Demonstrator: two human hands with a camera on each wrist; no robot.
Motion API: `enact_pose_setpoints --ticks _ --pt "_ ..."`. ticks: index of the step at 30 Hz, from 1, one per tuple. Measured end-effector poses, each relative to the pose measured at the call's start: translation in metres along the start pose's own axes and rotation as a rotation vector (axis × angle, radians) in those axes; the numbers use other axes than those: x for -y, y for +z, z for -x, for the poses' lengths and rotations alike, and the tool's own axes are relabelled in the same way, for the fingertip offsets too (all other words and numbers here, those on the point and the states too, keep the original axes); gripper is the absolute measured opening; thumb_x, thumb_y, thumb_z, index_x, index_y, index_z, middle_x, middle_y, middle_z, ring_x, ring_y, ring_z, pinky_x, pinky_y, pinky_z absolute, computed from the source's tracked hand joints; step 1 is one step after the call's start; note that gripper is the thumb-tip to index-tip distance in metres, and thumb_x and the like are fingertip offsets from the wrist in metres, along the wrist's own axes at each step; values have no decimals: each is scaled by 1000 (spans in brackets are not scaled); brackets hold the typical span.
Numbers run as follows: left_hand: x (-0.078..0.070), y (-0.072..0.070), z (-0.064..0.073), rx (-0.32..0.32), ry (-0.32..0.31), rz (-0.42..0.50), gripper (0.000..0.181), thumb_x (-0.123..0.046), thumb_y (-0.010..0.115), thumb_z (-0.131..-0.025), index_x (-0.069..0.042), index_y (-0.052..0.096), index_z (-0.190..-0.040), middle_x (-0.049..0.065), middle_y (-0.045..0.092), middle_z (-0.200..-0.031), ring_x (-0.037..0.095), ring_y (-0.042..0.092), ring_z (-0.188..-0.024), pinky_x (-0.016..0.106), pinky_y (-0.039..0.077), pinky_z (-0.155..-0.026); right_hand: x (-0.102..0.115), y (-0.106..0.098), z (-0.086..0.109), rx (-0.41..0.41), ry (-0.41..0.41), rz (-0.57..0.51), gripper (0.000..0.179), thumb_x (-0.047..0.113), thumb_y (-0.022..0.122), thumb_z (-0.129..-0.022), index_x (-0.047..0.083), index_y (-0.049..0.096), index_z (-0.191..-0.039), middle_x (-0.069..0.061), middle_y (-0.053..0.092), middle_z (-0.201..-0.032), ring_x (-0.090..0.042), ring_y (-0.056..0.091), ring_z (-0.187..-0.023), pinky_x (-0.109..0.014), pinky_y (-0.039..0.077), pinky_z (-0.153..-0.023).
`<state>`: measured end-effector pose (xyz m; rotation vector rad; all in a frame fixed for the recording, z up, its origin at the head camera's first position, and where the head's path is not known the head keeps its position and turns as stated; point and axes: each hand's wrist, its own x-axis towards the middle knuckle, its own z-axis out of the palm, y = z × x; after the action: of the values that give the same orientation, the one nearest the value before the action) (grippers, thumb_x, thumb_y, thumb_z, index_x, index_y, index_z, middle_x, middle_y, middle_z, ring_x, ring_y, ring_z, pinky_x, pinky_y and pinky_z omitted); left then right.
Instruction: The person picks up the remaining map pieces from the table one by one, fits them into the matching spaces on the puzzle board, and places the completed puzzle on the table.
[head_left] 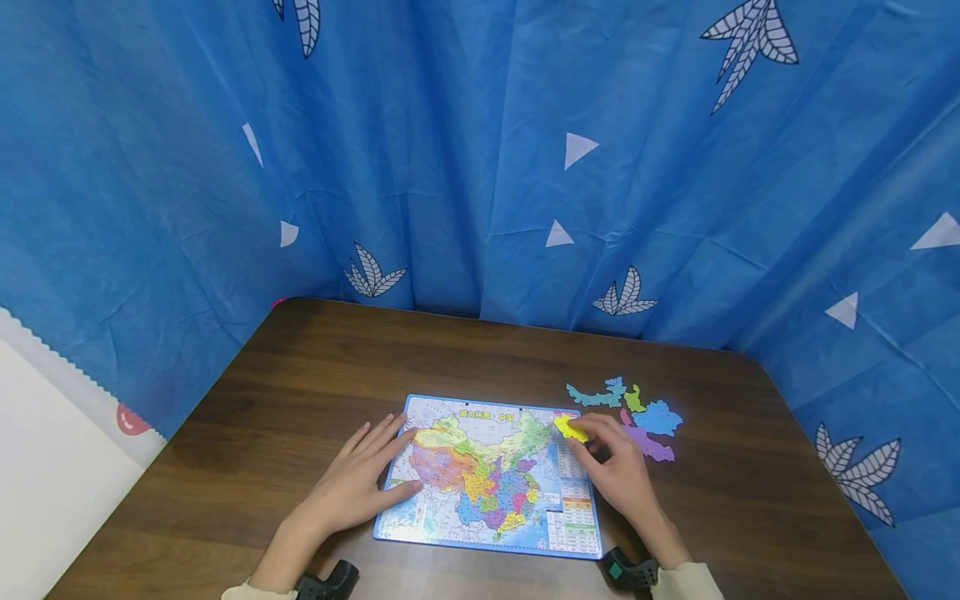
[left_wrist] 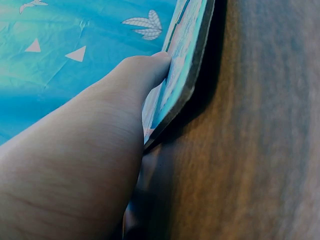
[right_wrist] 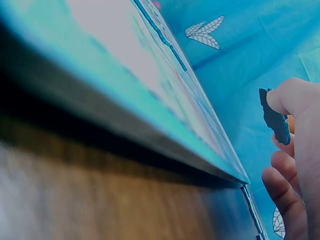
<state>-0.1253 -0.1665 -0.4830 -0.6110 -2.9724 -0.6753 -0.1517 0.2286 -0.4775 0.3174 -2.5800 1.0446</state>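
Note:
A map puzzle board point(head_left: 480, 539) with a blue rim lies on the table, its map made up of many coloured pieces. My left hand point(head_left: 365, 477) rests on the board's left side with its fingers spread; in the left wrist view the thumb point(left_wrist: 145, 70) touches the board's face. Above the board's upper right corner my right hand point(head_left: 618, 467) pinches a yellow puzzle piece point(head_left: 570, 428) between thumb and fingers. From the right wrist view the piece point(right_wrist: 275, 117) shows its dark underside, held apart from the board.
Loose puzzle pieces lie right of the board: a teal one point(head_left: 600, 395), a green one point(head_left: 634, 400), a blue one point(head_left: 660, 418) and a purple one point(head_left: 651, 444), among others. A blue curtain point(head_left: 480, 167) hangs behind the brown wooden table point(head_left: 300, 367).

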Motion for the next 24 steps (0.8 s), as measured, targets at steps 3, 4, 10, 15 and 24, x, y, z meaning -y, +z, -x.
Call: enact_pose_setpoints --ticks 3,4,10,15,24 --pt "0 1 0 -12 7 -3 80 -70 55 -83 -25 41 -147 -2 25 -160 23 22 -148 51 13 -119 1 1 0 2 0 -7 32 27 78 -82 30 69 -113 11 62 -119 -5 55 -84 -21 53 -71" --pt "0 1 0 -15 9 -4 80 -69 55 -83 -25 41 -147 -2 26 -159 24 22 -148 51 14 -119 1 2 0 1 -2 -10 32 28 77 -82 31 68 -113 11 62 -119 -5 55 -84 -21 54 -71" --pt "0 2 0 -35 19 -18 80 -68 58 -82 -23 43 -146 0 29 -158 26 25 -147 53 16 -118 0 5 0 -5 -20 -24 32 29 77 -82 32 68 -113 12 61 -121 -6 56 -81 -22 54 -70" --pt "1 1 0 -24 15 -13 80 -70 54 -83 -25 41 -147 -1 26 -159 25 23 -148 52 14 -118 0 6 -1 -3 -25 -29 31 29 77 -83 32 68 -112 12 62 -120 -6 56 -80 -21 54 -68" --pt "1 2 1 1 -8 -5 80 -73 52 -82 -28 40 -147 -5 23 -160 23 21 -148 50 13 -120 3 5 -2 18 -34 -37 32 25 78 -82 31 69 -112 12 62 -118 -8 56 -80 -21 53 -65"
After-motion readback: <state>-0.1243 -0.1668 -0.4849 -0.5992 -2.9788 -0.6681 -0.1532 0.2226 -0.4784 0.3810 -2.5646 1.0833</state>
